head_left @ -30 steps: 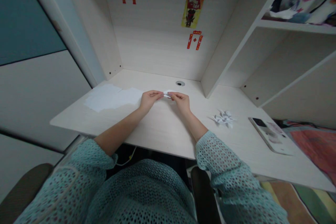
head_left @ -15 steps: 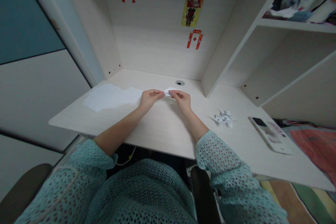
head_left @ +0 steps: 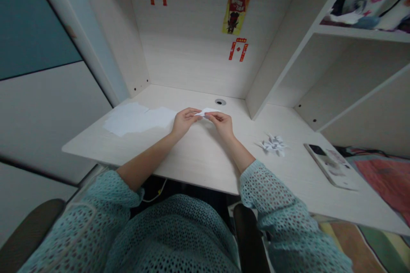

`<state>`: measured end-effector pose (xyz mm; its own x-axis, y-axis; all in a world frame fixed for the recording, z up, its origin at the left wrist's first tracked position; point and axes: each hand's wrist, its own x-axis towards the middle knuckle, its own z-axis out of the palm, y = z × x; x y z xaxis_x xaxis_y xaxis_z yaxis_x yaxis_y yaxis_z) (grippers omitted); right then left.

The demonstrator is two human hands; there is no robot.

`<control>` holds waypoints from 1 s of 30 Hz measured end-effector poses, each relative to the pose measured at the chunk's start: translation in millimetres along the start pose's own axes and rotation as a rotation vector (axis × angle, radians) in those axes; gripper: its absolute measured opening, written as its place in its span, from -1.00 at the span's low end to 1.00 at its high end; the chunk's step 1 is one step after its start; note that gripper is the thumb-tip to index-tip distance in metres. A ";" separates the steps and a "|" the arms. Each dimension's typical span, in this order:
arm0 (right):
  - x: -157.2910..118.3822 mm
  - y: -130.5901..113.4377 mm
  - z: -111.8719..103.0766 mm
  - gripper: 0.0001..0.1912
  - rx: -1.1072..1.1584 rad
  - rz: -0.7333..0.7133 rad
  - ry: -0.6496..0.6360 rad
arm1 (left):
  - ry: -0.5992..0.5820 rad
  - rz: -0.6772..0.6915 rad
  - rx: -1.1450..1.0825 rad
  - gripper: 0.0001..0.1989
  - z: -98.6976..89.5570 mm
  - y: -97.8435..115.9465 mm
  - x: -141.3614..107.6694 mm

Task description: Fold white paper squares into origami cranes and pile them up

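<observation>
White sheets [head_left: 137,119] lying toward counter's [head_left: 198,158] left edge. Left hand [head_left: 182,123] pinching small white paper [head_left: 204,112] from left, right hand [head_left: 223,124] from right; paper sitting between both hands' fingers, neither clearly nearer, toward back edge, long axis unclear. Folded paper cluster [head_left: 274,144] lying farther right.

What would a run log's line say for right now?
left hand: on small white paper | right hand: pinching same paper | left: flat sheets | right: folded paper pieces, phone
</observation>
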<state>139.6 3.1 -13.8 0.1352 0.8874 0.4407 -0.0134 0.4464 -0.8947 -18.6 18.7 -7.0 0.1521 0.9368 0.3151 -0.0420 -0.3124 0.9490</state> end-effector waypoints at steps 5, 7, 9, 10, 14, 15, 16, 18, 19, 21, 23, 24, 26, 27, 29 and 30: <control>-0.4 5.4 1.8 -0.82 0.028 -0.015 0.003 | 0.027 -0.028 -0.061 -0.65 1.4 -2.0 0.5; -0.2 8.5 1.7 -0.82 0.044 -0.005 0.016 | 0.032 -0.035 -0.070 -0.65 1.5 -2.6 0.4; -0.1 10.4 1.4 -0.81 0.058 0.015 0.029 | 0.040 -0.037 -0.067 -0.65 1.6 -2.9 0.1; -0.1 10.6 1.4 -0.80 0.065 0.026 0.036 | 0.042 -0.038 -0.066 -0.64 1.6 -3.0 0.0; 0.3 8.2 1.4 -0.76 0.085 0.063 0.041 | 0.054 -0.044 -0.072 -0.63 1.6 -2.8 -0.2; 0.6 7.6 1.4 -0.75 0.086 0.073 0.034 | 0.060 -0.043 -0.076 -0.63 1.6 -2.6 -0.2; 0.9 7.2 1.3 -0.73 0.087 0.083 0.025 | 0.067 -0.041 -0.081 -0.64 1.6 -2.2 -0.1; 1.6 7.1 1.0 -0.73 0.092 0.097 0.011 | 0.080 -0.037 -0.092 -0.65 1.7 -1.3 0.0; 1.8 7.5 0.8 -0.73 0.095 0.098 0.007 | 0.084 -0.036 -0.098 -0.65 1.7 -0.7 -0.1; 2.2 8.6 0.3 -0.76 0.096 0.085 0.007 | 0.089 -0.036 -0.106 -0.66 1.9 0.2 -0.3; 2.3 9.8 0.0 -0.79 0.091 0.063 0.014 | 0.088 -0.040 -0.110 -0.66 2.2 0.9 -0.6; 2.4 10.3 0.0 -0.80 0.091 0.053 0.019 | 0.086 -0.043 -0.110 -0.65 2.4 1.1 -0.8; 2.5 11.2 -0.1 -0.81 0.098 0.043 0.027 | 0.084 -0.051 -0.104 -0.64 3.0 1.4 -1.1; 2.6 11.6 -0.2 -0.81 0.101 0.041 0.030 | 0.082 -0.054 -0.102 -0.64 3.4 1.5 -1.3; 2.7 12.2 -0.3 -0.79 0.095 0.039 0.034 | 0.079 -0.060 -0.106 -0.64 4.3 1.6 -1.6; 2.7 12.4 -0.3 -0.78 0.085 0.038 0.037 | 0.078 -0.063 -0.112 -0.64 4.7 1.6 -1.7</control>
<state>140.2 11.0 -23.7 0.1691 0.9000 0.4018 -0.1031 0.4216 -0.9009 -14.3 15.8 -6.1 0.0811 0.9647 0.2507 -0.1451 -0.2374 0.9605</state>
